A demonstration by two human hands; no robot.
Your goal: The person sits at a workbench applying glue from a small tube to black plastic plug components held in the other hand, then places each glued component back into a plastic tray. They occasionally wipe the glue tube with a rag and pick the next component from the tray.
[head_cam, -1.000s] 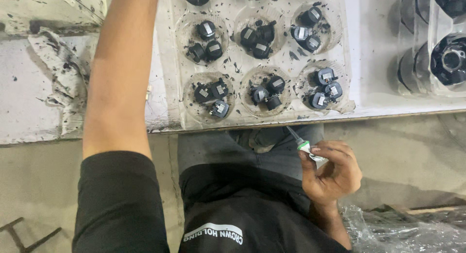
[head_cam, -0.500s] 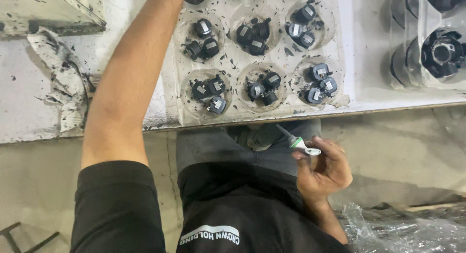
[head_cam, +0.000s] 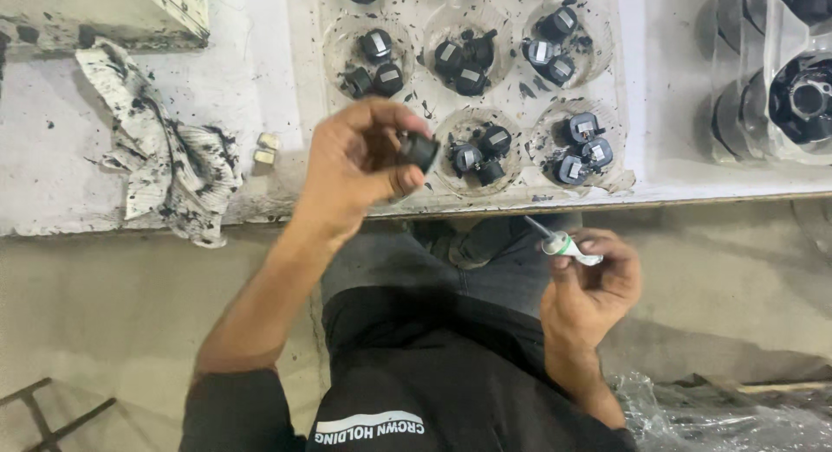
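My left hand (head_cam: 360,162) is raised over the front edge of the white bench and pinches a small black cylindrical part (head_cam: 419,149) between thumb and fingers. My right hand (head_cam: 591,283) sits lower, in front of my body, gripping a small white tube with a green collar and thin nozzle (head_cam: 562,242). Just beyond the left hand lies a clear plastic tray (head_cam: 520,88) with round pockets, each holding a few black parts with pale tops.
A stained, crumpled rag (head_cam: 165,153) lies on the bench at left, with two small pale metal nuts (head_cam: 265,149) beside it. Large black round parts in clear holders (head_cam: 793,88) stand at far right. Crinkled plastic sheet (head_cam: 719,413) lies on the floor at lower right.
My left arm has drawn back from the far side of the bench; the hand now holds a black part near the bench edge. My right hand stayed put with the tube.
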